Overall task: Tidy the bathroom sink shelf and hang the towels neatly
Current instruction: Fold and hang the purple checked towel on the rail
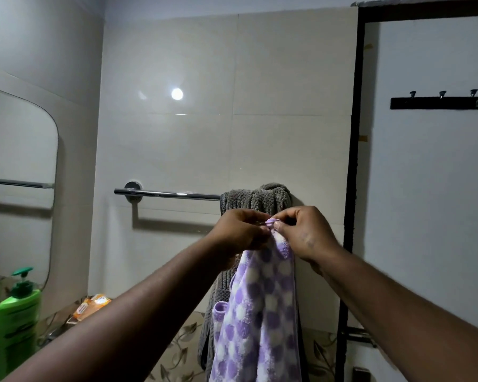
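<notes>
A purple and white dotted towel hangs down from both my hands in front of the wall. My left hand and my right hand pinch its top edge together, side by side, just below the chrome towel bar. A grey ribbed towel is bunched over the right end of that bar and hangs behind the dotted towel.
A mirror is on the left wall. Below it stand a green pump bottle and an orange packet on a counter. A black door frame rises on the right, and a black hook rack is on the door.
</notes>
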A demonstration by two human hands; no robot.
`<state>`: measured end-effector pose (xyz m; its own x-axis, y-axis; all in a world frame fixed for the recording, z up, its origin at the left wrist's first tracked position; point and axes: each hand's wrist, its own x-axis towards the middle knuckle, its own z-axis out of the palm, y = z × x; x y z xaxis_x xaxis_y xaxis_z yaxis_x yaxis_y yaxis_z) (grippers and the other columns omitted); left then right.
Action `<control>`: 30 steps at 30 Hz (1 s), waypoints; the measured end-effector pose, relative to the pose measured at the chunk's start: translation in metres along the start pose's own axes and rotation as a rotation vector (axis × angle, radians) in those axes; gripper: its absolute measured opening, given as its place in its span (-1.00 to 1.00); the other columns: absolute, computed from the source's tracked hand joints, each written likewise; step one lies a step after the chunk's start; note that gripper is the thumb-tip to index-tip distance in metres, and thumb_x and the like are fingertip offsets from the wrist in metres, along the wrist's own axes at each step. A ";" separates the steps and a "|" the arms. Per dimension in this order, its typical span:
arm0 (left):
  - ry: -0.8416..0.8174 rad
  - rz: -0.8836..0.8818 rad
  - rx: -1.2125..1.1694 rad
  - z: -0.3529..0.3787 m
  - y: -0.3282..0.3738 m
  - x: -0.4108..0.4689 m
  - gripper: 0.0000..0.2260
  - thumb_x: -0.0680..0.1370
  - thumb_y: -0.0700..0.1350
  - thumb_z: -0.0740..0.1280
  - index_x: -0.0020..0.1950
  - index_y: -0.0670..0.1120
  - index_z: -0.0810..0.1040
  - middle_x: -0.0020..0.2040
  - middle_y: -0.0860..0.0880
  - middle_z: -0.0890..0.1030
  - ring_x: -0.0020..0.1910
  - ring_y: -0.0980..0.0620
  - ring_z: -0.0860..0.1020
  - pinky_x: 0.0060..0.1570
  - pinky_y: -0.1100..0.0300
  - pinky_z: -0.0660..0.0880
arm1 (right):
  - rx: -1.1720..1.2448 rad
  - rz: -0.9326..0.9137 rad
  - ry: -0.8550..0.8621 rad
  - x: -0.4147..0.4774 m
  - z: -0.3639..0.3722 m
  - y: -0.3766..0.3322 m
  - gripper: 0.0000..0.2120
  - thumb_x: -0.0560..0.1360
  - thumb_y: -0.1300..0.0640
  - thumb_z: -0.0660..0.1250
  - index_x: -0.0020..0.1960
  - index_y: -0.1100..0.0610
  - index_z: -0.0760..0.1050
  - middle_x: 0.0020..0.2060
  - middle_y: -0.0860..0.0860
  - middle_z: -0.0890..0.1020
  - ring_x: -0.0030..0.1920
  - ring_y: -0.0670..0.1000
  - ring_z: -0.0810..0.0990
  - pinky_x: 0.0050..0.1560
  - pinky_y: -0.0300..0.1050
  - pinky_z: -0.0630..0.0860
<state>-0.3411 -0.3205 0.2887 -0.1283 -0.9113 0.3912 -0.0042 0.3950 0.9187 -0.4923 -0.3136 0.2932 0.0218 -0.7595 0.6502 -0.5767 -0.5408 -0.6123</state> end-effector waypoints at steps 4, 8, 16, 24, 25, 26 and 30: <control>0.088 0.208 0.559 -0.009 0.003 0.006 -0.75 0.48 0.07 0.52 -0.21 -0.08 0.60 -0.37 0.01 0.50 -0.40 0.09 0.39 -0.41 0.24 0.28 | 0.191 0.101 -0.110 0.002 -0.006 -0.009 -0.73 0.57 0.32 0.34 -0.21 0.04 0.66 -0.20 0.07 0.75 -0.16 0.03 0.66 -0.06 0.00 0.65; -0.190 0.094 0.177 -0.013 0.005 0.000 -0.73 0.54 0.07 0.44 -0.02 -0.13 0.52 -0.19 -0.13 0.51 -0.25 0.01 0.46 -0.35 0.22 0.33 | 0.447 0.303 -0.170 0.005 -0.008 -0.021 -0.76 0.62 0.39 0.16 -0.03 0.19 0.57 -0.30 0.08 0.63 -0.42 -0.05 0.58 -0.56 -0.35 0.44; -0.241 0.108 0.032 -0.020 -0.007 -0.008 -0.62 0.61 0.03 0.37 0.10 -0.32 0.48 -0.03 -0.20 0.54 -0.06 -0.12 0.48 -0.20 0.10 0.40 | 0.517 0.436 0.024 0.016 -0.012 -0.028 -0.73 0.47 0.29 0.11 -0.15 0.27 0.59 -0.20 0.32 0.66 -0.26 0.20 0.63 -0.13 0.20 0.65; -0.200 0.221 -0.050 -0.005 0.001 -0.006 -0.95 0.69 -0.16 0.23 0.10 -0.07 0.48 -0.16 -0.04 0.51 -0.30 0.14 0.49 -0.34 0.30 0.42 | 0.479 0.362 -0.002 0.017 -0.006 -0.035 -0.82 0.41 0.13 0.13 -0.23 0.13 0.49 -0.24 0.21 0.49 -0.21 0.14 0.44 -0.16 0.07 0.41; -0.210 0.235 -0.058 -0.005 0.001 -0.005 -0.98 0.67 -0.15 0.27 0.07 -0.09 0.48 -0.14 -0.09 0.51 -0.28 0.11 0.50 -0.33 0.29 0.42 | 0.440 0.326 -0.007 0.016 -0.005 -0.036 -0.79 0.42 0.12 0.13 -0.21 0.15 0.51 -0.24 0.23 0.54 -0.21 0.13 0.48 -0.15 0.06 0.44; -0.215 0.247 -0.064 -0.006 0.000 -0.004 -0.96 0.65 -0.14 0.31 0.04 -0.10 0.49 -0.12 -0.15 0.50 -0.26 0.08 0.51 -0.32 0.28 0.42 | 0.404 0.283 -0.009 0.017 -0.005 -0.037 -0.78 0.44 0.12 0.12 -0.19 0.15 0.52 -0.23 0.22 0.57 -0.20 0.12 0.50 -0.14 0.05 0.45; -0.208 0.181 0.002 -0.008 -0.004 -0.002 -0.55 0.60 0.09 0.35 0.02 -0.35 0.51 -0.10 -0.24 0.54 -0.16 -0.10 0.50 -0.27 0.16 0.39 | 0.324 0.163 -0.001 0.023 -0.004 -0.037 -0.77 0.55 0.16 0.14 -0.23 0.08 0.49 -0.30 0.03 0.56 -0.21 0.07 0.48 -0.12 0.02 0.45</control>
<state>-0.3328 -0.3210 0.2848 -0.3278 -0.7826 0.5293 0.0358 0.5495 0.8347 -0.4739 -0.3099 0.3328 -0.0479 -0.8456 0.5316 -0.2841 -0.4987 -0.8189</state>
